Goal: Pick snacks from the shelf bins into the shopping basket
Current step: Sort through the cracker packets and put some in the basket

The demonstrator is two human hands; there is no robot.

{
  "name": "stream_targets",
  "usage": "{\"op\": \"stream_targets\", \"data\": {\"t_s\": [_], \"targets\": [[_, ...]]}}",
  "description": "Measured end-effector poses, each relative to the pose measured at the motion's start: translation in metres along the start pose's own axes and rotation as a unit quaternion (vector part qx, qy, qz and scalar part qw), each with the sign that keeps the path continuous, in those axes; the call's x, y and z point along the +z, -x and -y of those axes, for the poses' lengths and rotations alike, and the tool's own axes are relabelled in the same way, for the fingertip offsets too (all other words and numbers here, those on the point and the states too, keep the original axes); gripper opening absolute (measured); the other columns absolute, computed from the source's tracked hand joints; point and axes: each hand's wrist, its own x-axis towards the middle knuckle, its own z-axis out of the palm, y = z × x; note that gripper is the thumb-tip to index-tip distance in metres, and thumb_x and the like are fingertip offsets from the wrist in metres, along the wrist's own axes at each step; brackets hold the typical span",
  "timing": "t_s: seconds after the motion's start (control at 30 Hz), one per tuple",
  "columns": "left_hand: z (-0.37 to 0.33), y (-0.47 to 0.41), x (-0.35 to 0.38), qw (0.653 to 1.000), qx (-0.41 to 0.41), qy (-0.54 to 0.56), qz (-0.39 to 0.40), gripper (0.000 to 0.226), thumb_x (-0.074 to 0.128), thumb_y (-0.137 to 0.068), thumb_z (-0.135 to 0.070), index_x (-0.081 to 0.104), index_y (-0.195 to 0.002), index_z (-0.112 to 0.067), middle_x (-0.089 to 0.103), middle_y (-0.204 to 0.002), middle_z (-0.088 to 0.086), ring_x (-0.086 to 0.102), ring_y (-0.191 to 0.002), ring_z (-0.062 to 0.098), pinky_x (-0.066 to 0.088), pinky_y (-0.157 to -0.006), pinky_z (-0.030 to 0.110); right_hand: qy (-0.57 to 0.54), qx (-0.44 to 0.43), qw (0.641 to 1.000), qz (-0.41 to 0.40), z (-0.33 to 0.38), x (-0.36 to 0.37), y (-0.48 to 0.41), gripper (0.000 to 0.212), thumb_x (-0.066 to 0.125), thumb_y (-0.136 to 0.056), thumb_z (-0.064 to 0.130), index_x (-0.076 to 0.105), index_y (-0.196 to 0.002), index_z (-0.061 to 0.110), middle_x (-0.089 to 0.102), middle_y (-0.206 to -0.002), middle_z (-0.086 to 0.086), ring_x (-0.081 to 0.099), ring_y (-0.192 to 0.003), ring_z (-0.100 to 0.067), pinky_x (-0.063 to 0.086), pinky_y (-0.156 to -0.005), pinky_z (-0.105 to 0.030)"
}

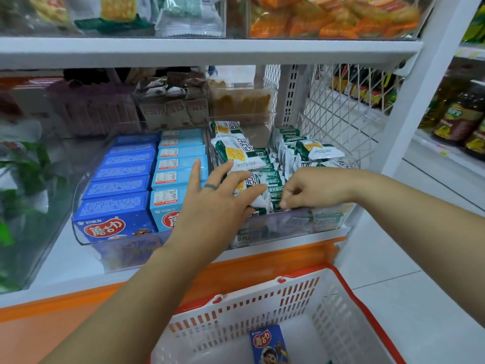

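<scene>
A clear bin on the lower shelf holds several green-and-white cracker packets. My left hand reaches into its front left, fingers spread and straight, touching a packet. My right hand is over the bin's front, fingertips curled down and pinching small green packets. Below stands a white shopping basket with a red rim. One dark blue snack box lies in it.
To the left, another clear bin holds dark blue boxes and light blue boxes. Behind are bins of brown packets. Orange packets fill an upper bin. A wire mesh panel closes the shelf's right side.
</scene>
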Motion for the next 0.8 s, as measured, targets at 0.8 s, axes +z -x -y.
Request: {"op": "stream_targets", "data": {"t_s": [0.8], "targets": [[0.0,0.001,0.001,1.0,0.002,-0.006,-0.008,0.044,0.08,-0.073,-0.028,0.068,-0.115,-0.027,0.066,-0.117,0.006,0.058,-0.118,0.037,0.029,-0.098,0.073,0.168,-0.031,0.985,-0.012,0.005,0.01,-0.001,0.017,0.045,-0.094,0.007,0.061,-0.092,0.012,0.063,-0.091,-0.007,0.058,-0.083,-0.025,0.05,-0.078,-0.041]]}}
